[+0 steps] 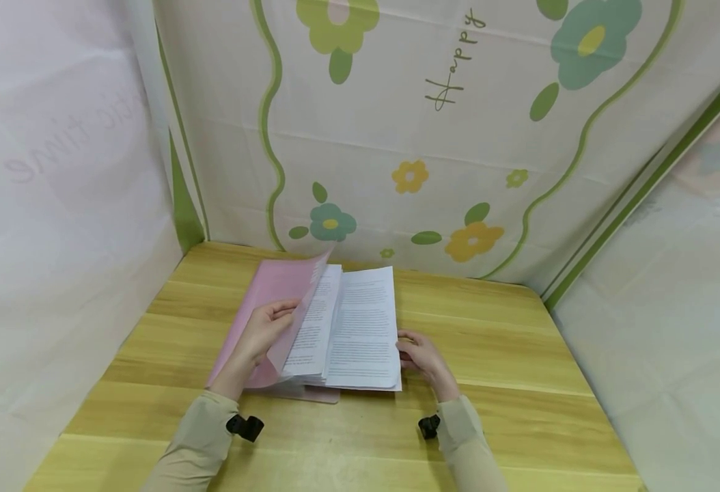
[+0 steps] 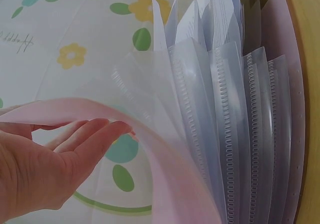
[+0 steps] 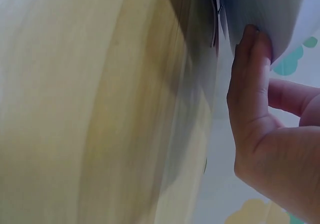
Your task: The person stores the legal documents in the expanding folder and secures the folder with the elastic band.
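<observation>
A pink ring-bound-looking display folder [image 1: 276, 280] with clear pockets [image 2: 227, 134] lies on the table, its front cover [image 2: 167, 169] raised and curving over. My left hand [image 1: 267, 331] rests against the outer face of that cover, fingers fairly straight [image 2: 65, 159]. Inside are several printed sheets [image 1: 363, 328], white with lines of text. At their right edge, my right hand [image 1: 421, 357] holds the sheets between thumb and fingers; in the right wrist view, the fingers [image 3: 257, 79] lie along the white paper [image 3: 260, 9].
The wooden table [image 1: 495, 348] stretches to both sides of the folder. A white flowered cloth [image 1: 366, 137] hangs behind it, and pale cloth walls [image 1: 46, 239] stand at left and right. Both wrists wear black cameras [image 1: 246, 428].
</observation>
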